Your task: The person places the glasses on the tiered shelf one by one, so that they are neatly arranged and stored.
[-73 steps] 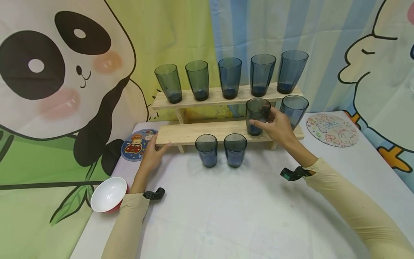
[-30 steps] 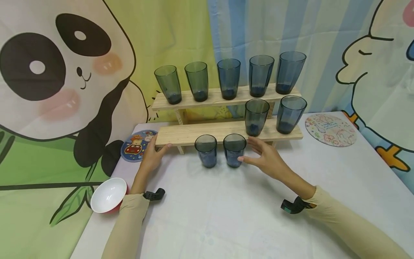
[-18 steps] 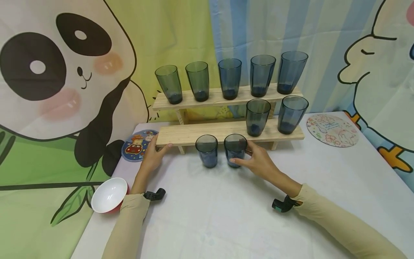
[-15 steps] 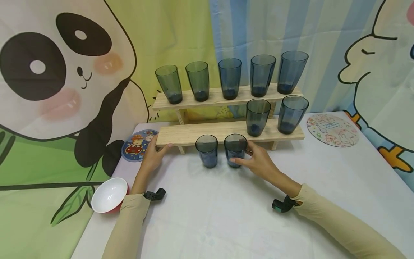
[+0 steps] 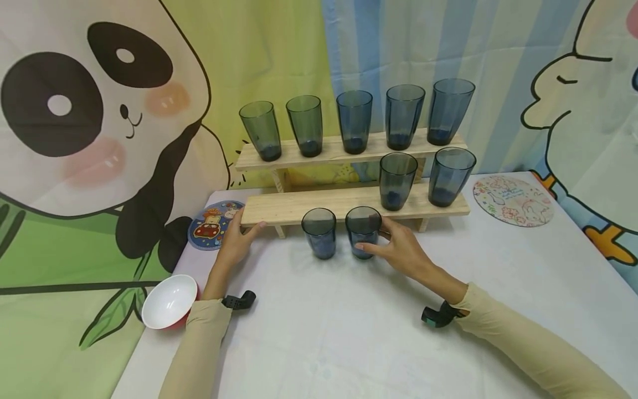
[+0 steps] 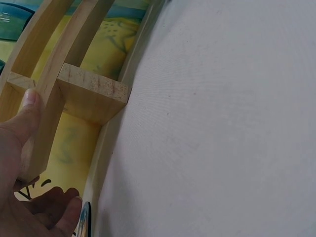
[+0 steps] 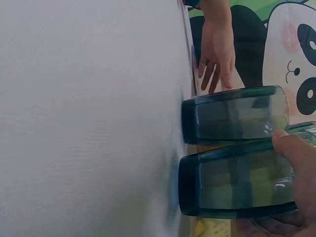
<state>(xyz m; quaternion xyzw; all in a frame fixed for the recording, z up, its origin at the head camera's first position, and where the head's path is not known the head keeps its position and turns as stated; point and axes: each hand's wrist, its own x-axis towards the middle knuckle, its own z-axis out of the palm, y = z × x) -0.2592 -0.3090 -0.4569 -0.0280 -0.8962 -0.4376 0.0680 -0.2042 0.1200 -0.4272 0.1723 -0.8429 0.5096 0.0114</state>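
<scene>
My right hand (image 5: 405, 250) grips a dark blue-grey glass tumbler (image 5: 362, 230), which stands upright on the white tablecloth in front of a two-tier wooden shelf (image 5: 294, 204). In the right wrist view the thumb lies along the side of this tumbler (image 7: 242, 182); the other fingers are mostly hidden behind it. A matching tumbler (image 5: 319, 235) stands just to its left. My left hand (image 5: 233, 243) holds the left end of the lower board. The left wrist view shows its thumb (image 6: 27, 111) against the board's edge and the fingers curled around its end.
Several tumblers (image 5: 354, 119) line the upper board. Two more, a tumbler (image 5: 396, 180) and its neighbour (image 5: 448, 177), stand at the lower board's right end. A blue round mat (image 5: 206, 228), a white-and-red bowl (image 5: 169, 302) and a floral round mat (image 5: 513, 200) lie around the shelf.
My right hand has let go of a tumbler on the lower board, come down toward me and taken hold of the right-hand tumbler on the table. The left hand has stayed at the shelf.
</scene>
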